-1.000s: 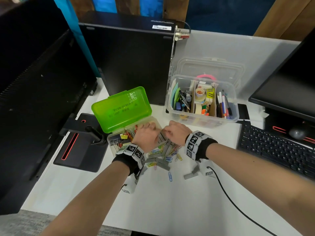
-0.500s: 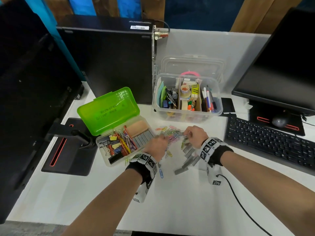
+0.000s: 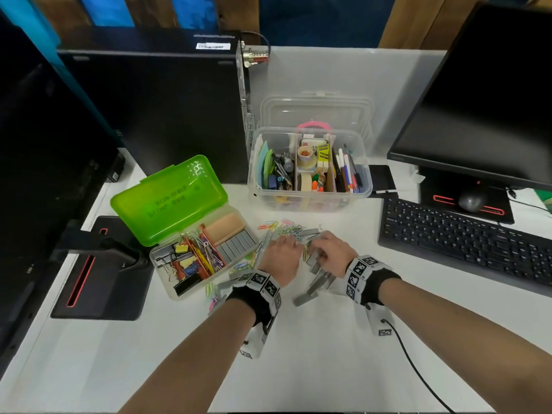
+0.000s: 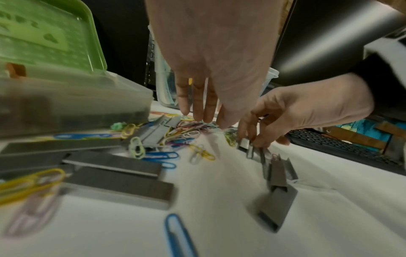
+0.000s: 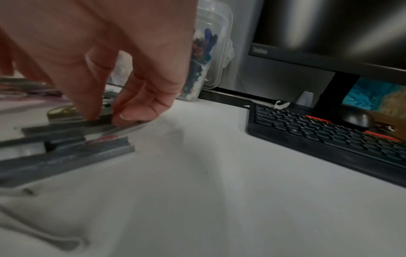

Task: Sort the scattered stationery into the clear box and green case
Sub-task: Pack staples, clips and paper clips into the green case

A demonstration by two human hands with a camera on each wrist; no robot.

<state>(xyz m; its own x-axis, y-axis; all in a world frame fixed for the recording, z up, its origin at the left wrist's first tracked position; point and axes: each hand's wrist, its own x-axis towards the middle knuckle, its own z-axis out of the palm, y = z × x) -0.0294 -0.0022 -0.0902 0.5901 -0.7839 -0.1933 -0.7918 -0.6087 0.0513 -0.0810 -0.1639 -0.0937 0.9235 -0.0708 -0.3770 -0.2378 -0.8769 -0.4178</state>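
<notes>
Your right hand (image 4: 307, 111) pinches a staple strip (image 4: 246, 145) mid-desk beside the green case (image 3: 167, 198), left hand (image 4: 211, 52) fingers straight over the paper clips (image 4: 186, 128); squeeze hard and the strip could snap.

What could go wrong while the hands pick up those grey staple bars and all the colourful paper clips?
The right hand pinches several staple strips at once by their ends; some may slip or snap apart. The left hand reaches with straight fingers into the paper clips, and could push them further across the white desk instead of gathering them. The green case already looks full, so extras might spill.
</notes>
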